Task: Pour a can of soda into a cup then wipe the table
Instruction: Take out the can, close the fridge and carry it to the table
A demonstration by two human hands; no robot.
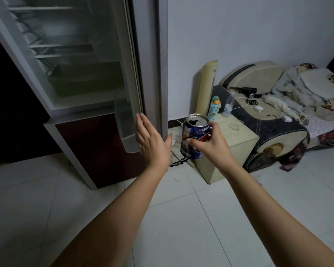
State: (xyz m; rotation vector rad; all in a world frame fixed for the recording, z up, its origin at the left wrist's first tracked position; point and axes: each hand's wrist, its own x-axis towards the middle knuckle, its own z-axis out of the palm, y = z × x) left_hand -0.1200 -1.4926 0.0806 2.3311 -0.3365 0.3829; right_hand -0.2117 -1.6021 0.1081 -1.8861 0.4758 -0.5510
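The right hand (214, 143) is wrapped around a blue soda can (194, 137), holding it upright in the air with its top already open, near the middle of the scene. The left hand (152, 140) is spread flat and holds nothing, its fingers against the edge of the open fridge door (131, 78) at left. A small cabinet (237, 137) stands just behind the can, beside a bed (289, 120) at far right.

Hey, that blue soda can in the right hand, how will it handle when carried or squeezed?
The can is already open, so tilting probably spills. Thin metal likely dents under a hard squeeze. The right hand wraps its side, which looks secure.
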